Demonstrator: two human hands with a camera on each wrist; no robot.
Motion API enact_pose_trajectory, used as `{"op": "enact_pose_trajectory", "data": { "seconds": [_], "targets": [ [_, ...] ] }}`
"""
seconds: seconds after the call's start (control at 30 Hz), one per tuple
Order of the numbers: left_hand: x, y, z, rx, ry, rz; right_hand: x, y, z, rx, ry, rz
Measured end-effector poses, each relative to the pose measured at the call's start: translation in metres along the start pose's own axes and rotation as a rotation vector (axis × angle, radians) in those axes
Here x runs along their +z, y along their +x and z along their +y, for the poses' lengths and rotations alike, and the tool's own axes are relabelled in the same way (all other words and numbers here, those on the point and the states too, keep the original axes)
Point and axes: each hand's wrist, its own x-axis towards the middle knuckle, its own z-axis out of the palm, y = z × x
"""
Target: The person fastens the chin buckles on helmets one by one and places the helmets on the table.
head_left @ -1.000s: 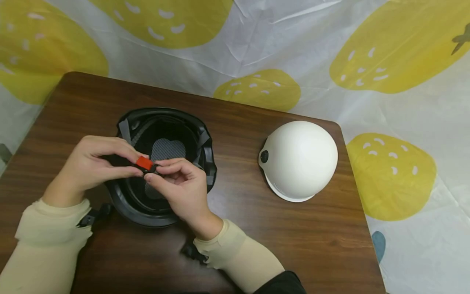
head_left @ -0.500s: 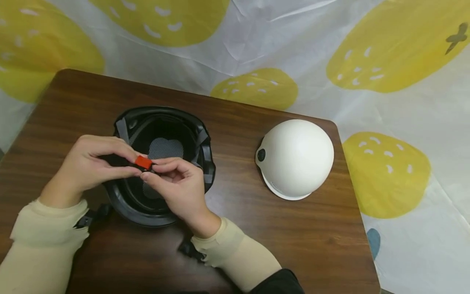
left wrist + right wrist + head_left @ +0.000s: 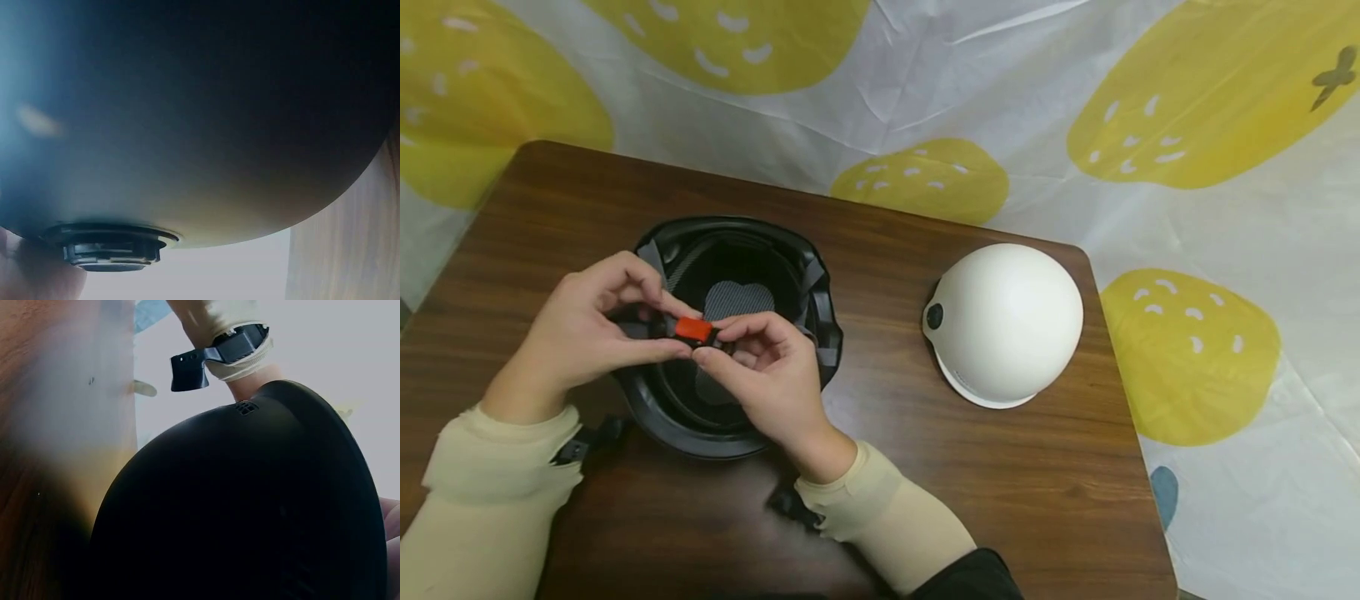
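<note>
A black helmet (image 3: pixel 730 445) lies upside down on the table, its dark padded inside facing up. Above its opening, a red-and-black strap buckle (image 3: pixel 693 329) is pinched between both hands. My left hand (image 3: pixel 576 337) grips the buckle's left end between thumb and finger. Opposite it, my right hand (image 3: pixel 782 379) pinches the right end with thumb and forefinger. The helmet's outer shell (image 3: pixel 206 137) fills most of the left wrist view, with a round black fitting (image 3: pixel 112 250) at its edge. In the right wrist view the shell (image 3: pixel 244 500) hides the buckle.
A white helmet (image 3: pixel 1011 325) sits dome up on the right part of the brown wooden table (image 3: pixel 1000 483). Behind the table hangs a white cloth (image 3: pixel 760 133) with yellow fruit prints. A wrist camera (image 3: pixel 237 347) is strapped to the left forearm.
The left hand's fingers have lifted and spread on the buckle, and more of its red part shows. The right hand has shifted only slightly. Both helmets stay where they were.
</note>
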Motion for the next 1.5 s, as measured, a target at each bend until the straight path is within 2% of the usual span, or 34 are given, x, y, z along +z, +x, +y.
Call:
{"op": "enact_pose_trajectory", "data": {
  "seconds": [0.27,0.37,0.47,0.57,0.67,0.73,0.8,0.87,0.97,1.03,1.13,1.2,1.33,1.5],
  "targets": [
    [-0.001,0.002,-0.001,0.0,0.113,-0.005,-0.001,0.0,0.0,-0.02,-0.064,-0.008],
    [-0.002,0.002,0.0,-0.001,0.154,-0.005,-0.003,0.0,-0.002,-0.067,-0.153,-0.024],
    [-0.002,0.004,-0.001,0.004,0.192,0.009,-0.005,0.002,-0.004,-0.151,-0.271,-0.034],
    [-0.001,0.005,-0.003,0.04,0.243,0.043,-0.007,0.004,-0.005,-0.237,-0.389,-0.037],
    [0.003,0.007,-0.006,0.093,0.297,0.123,-0.01,0.006,-0.008,-0.285,-0.476,-0.047],
    [0.004,0.008,-0.007,0.084,0.313,0.175,-0.014,0.007,-0.009,-0.29,-0.496,-0.062],
    [0.005,0.008,-0.007,0.008,0.311,0.215,-0.02,0.007,-0.011,-0.298,-0.493,-0.068],
    [0.008,0.008,-0.007,-0.122,0.314,0.222,-0.028,0.007,-0.013,-0.321,-0.497,-0.048],
    [0.012,0.009,-0.006,-0.323,0.322,0.202,-0.043,0.009,-0.019,-0.402,-0.531,0.038],
    [0.015,0.009,-0.005,-0.403,0.318,0.187,-0.052,0.011,-0.022,-0.471,-0.554,0.116],
    [0.017,0.009,-0.004,-0.452,0.306,0.174,-0.063,0.018,-0.026,-0.541,-0.568,0.185],
    [0.016,0.008,-0.003,-0.477,0.311,0.161,-0.068,0.023,-0.027,-0.545,-0.625,0.192],
    [0.014,0.009,-0.008,-0.511,0.254,0.124,-0.077,0.032,-0.026,-0.463,-0.881,0.119],
    [0.011,0.012,-0.015,-0.626,0.139,0.012,-0.08,0.033,-0.015,-0.326,-1.124,0.035]
  ]
}}
